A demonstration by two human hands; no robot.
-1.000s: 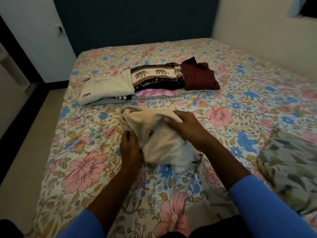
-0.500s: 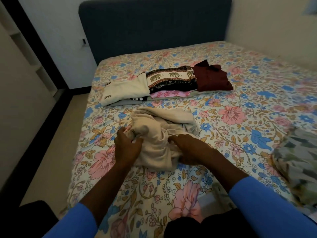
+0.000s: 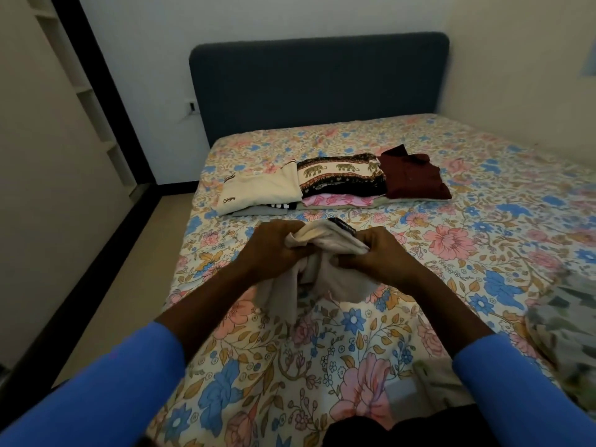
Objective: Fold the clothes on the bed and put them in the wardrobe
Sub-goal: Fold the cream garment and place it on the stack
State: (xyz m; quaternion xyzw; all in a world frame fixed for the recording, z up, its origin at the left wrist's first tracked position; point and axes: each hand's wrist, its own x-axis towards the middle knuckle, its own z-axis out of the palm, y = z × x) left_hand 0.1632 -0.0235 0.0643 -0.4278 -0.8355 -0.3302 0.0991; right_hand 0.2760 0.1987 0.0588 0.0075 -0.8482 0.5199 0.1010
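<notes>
Cloth (image 3: 325,243) bunched in left hand (image 3: 274,250) and right hand (image 3: 383,256); finger ends hidden in the folds, garment type not readable. Dark strip (image 3: 343,225) at its 12 o'clock edge: label or trim, unclear. Further toward 12 o'clock, grey garment (image 3: 258,210) and pink garment (image 3: 338,200) mostly covered by folded clothes (image 3: 342,179); grey one's print illegible. At 4 o'clock, leafy fabric (image 3: 567,330) blurred, cut by the frame edge. At 5 o'clock, pale object (image 3: 429,382) blurred, unidentifiable.

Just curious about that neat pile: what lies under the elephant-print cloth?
A folded pink flowered garment shows its front edge beneath the elephant-print cloth. The rest of it, and anything else under there, is covered.
</notes>
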